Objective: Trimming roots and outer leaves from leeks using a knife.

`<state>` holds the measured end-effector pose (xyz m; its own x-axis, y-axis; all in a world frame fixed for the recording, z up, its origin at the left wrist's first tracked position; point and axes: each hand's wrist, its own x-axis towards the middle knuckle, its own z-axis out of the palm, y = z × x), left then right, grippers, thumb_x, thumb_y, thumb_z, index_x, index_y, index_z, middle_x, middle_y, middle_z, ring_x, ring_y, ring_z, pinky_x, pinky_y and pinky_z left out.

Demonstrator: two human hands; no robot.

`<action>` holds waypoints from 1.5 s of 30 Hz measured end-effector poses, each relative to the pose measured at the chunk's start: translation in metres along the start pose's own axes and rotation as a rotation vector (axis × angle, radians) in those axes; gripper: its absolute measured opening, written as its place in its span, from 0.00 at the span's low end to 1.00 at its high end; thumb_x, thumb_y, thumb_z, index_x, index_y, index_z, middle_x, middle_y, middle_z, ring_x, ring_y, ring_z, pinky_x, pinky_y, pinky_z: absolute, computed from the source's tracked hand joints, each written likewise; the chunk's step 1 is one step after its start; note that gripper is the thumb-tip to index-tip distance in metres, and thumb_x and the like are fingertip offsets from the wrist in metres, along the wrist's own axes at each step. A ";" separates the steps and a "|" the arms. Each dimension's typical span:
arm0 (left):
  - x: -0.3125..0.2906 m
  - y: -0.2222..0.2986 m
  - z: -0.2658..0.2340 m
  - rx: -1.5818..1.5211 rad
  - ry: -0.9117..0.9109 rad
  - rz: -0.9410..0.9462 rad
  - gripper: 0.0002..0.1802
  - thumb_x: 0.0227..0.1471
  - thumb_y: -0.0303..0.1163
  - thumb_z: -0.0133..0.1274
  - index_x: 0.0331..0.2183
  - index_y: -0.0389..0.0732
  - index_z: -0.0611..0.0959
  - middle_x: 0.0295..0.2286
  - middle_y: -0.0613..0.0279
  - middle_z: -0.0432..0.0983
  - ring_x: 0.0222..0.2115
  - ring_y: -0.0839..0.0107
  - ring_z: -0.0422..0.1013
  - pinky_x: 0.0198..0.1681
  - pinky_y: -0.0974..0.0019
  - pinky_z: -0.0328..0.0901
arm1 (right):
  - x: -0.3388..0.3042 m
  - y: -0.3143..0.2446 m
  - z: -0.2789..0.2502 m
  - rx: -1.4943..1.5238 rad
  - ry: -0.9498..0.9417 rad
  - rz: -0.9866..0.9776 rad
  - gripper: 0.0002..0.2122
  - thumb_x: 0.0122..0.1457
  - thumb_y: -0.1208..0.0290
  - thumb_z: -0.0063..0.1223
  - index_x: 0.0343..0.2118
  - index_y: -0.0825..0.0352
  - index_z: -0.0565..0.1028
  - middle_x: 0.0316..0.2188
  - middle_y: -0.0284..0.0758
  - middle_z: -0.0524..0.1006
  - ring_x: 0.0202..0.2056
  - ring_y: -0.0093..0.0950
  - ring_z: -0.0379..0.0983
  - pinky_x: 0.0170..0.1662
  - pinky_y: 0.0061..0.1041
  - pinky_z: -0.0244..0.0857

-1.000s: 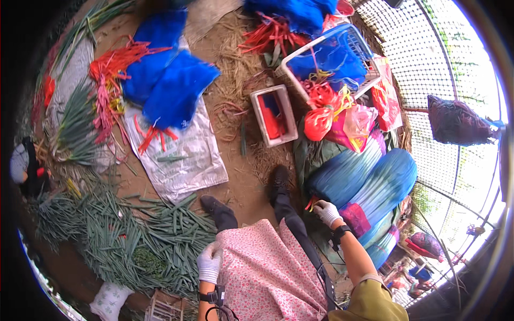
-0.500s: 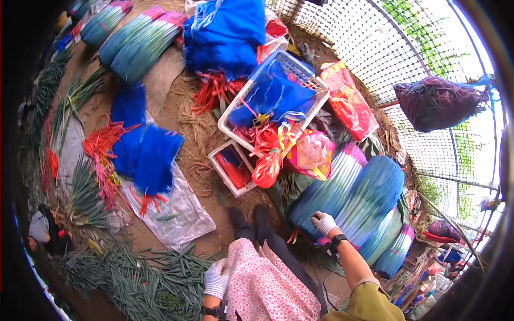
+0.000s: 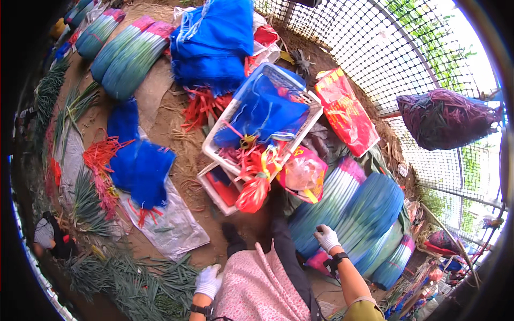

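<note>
My right hand (image 3: pixel 326 238), in a white glove, is over the near edge of thick bundles of long stalks (image 3: pixel 367 208), blue-green with pale, pink-tipped ends. Its fingers are loosely bent and apart, and nothing shows in them. My left hand (image 3: pixel 209 282), also gloved, hangs beside the pink flowered apron (image 3: pixel 262 283) on my lap. Its fingers are loosely spread with no object in them. In front of my feet stands a white plastic crate (image 3: pixel 211 142) with blue mesh cloth (image 3: pixel 267 112) and a bunch of red ribbon ties (image 3: pixel 254 193). A smaller white box (image 3: pixel 206 184) sits beside it.
Loose green stalks (image 3: pixel 128 281) lie to my left. Blue mesh pieces (image 3: pixel 142 168) and red strips (image 3: pixel 101 155) lie near a pale sack (image 3: pixel 174 230). More bundles (image 3: pixel 131 59) rest at the far left. A net fence (image 3: pixel 369 48) bounds the right, with a purple net bag (image 3: pixel 447 119) hanging there.
The view has shifted, so the crate and bundles appear lower. One foot has moved forward beside the small box. My left hand has moved outward from the apron; my right stays by the bundles.
</note>
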<state>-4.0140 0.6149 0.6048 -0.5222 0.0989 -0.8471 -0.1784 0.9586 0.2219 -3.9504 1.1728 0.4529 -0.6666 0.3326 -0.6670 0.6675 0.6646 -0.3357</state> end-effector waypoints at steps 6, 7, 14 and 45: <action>0.095 0.114 0.053 -0.010 0.048 -0.008 0.23 0.61 0.48 0.62 0.52 0.47 0.88 0.46 0.49 0.86 0.47 0.44 0.81 0.51 0.45 0.75 | 0.237 0.079 -0.088 0.172 0.082 0.052 0.15 0.68 0.63 0.60 0.51 0.66 0.84 0.42 0.47 0.86 0.35 0.38 0.86 0.42 0.36 0.79; 0.116 0.137 0.061 -0.055 0.030 0.022 0.21 0.62 0.48 0.60 0.51 0.46 0.87 0.46 0.48 0.85 0.47 0.42 0.80 0.51 0.43 0.75 | 0.270 0.084 -0.101 0.251 0.067 0.071 0.14 0.69 0.63 0.59 0.51 0.66 0.83 0.40 0.44 0.85 0.33 0.35 0.84 0.39 0.34 0.78; 0.146 0.179 0.045 -0.277 -0.106 0.044 0.24 0.68 0.47 0.54 0.59 0.45 0.82 0.48 0.40 0.85 0.50 0.39 0.80 0.55 0.38 0.73 | 0.284 0.101 -0.056 0.478 -0.298 0.264 0.10 0.71 0.67 0.59 0.48 0.65 0.82 0.33 0.33 0.83 0.23 0.21 0.76 0.26 0.24 0.69; -0.083 -0.259 0.154 -0.576 0.132 -0.191 0.28 0.68 0.55 0.54 0.61 0.52 0.84 0.46 0.43 0.86 0.46 0.39 0.82 0.50 0.38 0.74 | 0.018 -0.175 0.226 0.130 -0.452 -0.062 0.06 0.69 0.74 0.59 0.44 0.69 0.82 0.31 0.34 0.82 0.27 0.23 0.77 0.30 0.26 0.75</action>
<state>-3.7963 0.3998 0.5439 -0.5287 -0.1289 -0.8389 -0.6812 0.6542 0.3288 -4.0047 0.9115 0.3495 -0.5147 -0.0484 -0.8560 0.6864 0.5750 -0.4452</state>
